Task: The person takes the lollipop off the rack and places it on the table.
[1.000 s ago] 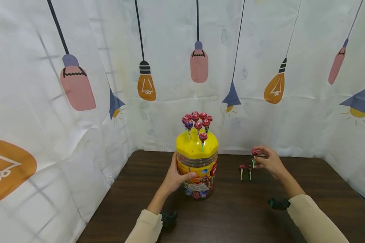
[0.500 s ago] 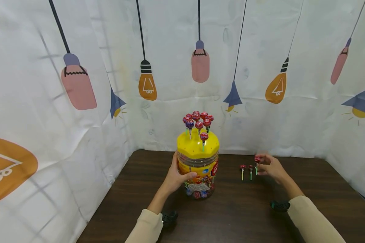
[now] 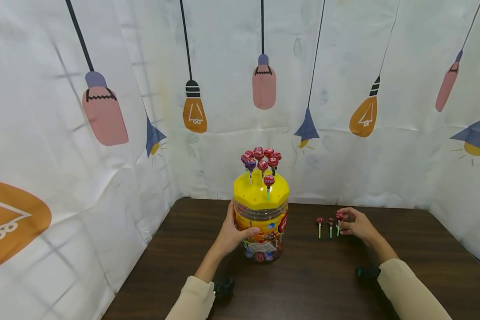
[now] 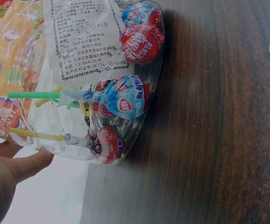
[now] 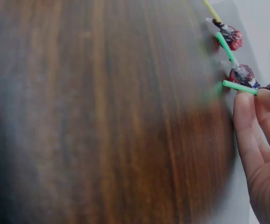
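Note:
My left hand [image 3: 229,234] grips the side of a clear plastic candy jar [image 3: 270,226], thumb across its front and the other fingers mostly hidden behind it. Several wrapped lollipops stand stick-down in the jar's yellow lid [image 3: 248,194]. Through the jar's wall, the left wrist view shows loose lollipops, one in a blue wrapper [image 4: 128,98]. At the right, my right hand [image 3: 359,226] pinches a red-wrapped lollipop [image 3: 339,217] by its green stick [image 5: 239,87], low at the table. Just left of it lie two more lollipops, one green-sticked [image 3: 330,222] and one yellow-sticked [image 3: 319,221].
The dark wooden table [image 3: 304,275] carries the jar and the lollipops. Behind its back edge hangs a white curtain [image 3: 228,169] printed with lamps. A dark band with a device [image 3: 224,286] sits at my left wrist, and another [image 3: 368,272] at my right.
My right hand has lowered its lollipop from above the table to beside the two lying ones, shifting slightly right. My left hand stays on the jar.

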{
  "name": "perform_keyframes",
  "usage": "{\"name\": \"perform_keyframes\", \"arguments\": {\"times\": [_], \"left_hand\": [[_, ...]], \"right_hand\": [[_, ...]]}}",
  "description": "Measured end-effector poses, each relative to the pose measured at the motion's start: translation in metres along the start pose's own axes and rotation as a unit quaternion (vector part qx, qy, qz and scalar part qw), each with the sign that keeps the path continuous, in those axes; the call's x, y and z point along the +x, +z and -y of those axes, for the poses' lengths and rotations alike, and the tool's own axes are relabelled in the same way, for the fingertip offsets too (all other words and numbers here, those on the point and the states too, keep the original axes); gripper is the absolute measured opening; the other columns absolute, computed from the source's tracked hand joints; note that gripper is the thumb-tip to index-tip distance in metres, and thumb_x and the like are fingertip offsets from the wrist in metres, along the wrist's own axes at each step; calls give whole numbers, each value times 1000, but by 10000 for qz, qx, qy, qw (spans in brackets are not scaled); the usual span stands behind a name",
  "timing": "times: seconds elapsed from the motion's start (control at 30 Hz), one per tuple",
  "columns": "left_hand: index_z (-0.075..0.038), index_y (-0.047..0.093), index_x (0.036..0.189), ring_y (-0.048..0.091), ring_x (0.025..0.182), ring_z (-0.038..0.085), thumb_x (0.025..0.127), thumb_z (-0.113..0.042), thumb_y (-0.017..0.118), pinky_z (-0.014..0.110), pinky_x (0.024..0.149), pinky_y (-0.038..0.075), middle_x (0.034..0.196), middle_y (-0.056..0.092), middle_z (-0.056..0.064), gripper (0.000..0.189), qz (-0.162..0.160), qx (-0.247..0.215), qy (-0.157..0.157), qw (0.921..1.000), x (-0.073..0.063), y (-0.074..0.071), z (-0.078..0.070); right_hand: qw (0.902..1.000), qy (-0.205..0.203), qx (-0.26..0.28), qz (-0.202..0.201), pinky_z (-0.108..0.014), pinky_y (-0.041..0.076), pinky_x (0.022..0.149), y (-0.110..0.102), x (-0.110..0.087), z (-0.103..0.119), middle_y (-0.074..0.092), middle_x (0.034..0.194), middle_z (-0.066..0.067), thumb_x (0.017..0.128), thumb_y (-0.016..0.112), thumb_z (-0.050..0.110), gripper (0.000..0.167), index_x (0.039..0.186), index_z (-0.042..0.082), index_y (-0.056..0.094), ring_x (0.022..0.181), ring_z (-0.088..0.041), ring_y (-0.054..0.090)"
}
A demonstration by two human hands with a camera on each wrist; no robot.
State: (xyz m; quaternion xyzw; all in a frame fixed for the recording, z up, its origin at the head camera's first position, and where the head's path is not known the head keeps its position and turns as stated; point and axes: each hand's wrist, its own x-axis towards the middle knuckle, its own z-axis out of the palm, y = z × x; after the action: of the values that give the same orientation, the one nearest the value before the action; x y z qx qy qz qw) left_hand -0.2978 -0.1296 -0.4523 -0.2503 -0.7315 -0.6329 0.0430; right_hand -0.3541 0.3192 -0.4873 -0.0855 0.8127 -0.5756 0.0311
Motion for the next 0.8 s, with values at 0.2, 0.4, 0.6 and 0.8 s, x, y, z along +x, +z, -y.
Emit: {"name": "perform_keyframes", "arguments": {"times": [0.2, 0.4, 0.6, 0.8], "left_hand": [[-43, 11, 158, 52, 132, 21, 91, -31, 79, 49, 115, 45, 151, 43, -3, 96, 14, -53, 0, 10000, -1, 1, -1], [-43, 11, 158, 52, 132, 20, 91, -32, 80, 48, 114, 46, 150, 43, -3, 97, 10, -62, 47, 10000, 1, 1, 0], [-43, 11, 158, 52, 132, 20, 90, -33, 80, 47, 114, 46, 150, 43, -4, 97, 18, -38, 43, 10000, 0, 1, -1], [-42, 11, 158, 53, 132, 21, 91, -32, 80, 48, 114, 46, 150, 44, -3, 97, 8, -45, 21, 10000, 0, 1, -1]], "right_hand": [[9940, -68, -1073, -210, -36, 58, 77, -1, -2, 3, 59, 114, -22, 98, 67, 6, 47, 140, -6, 49, 94, -20, 63], [9854, -11, -1696, -181, -35, 48, 79, -2, -2, 5, 64, 117, -21, 99, 67, 13, 43, 137, -2, 53, 103, -27, 59], [9859, -2, -1671, -118, -38, 50, 81, -2, -4, 4, 63, 116, -20, 100, 66, 13, 41, 136, -2, 54, 103, -26, 61], [9851, 47, -1721, -8, -44, 53, 83, -3, -5, 3, 60, 121, -22, 100, 66, 15, 43, 137, -3, 54, 107, -31, 60]]}}
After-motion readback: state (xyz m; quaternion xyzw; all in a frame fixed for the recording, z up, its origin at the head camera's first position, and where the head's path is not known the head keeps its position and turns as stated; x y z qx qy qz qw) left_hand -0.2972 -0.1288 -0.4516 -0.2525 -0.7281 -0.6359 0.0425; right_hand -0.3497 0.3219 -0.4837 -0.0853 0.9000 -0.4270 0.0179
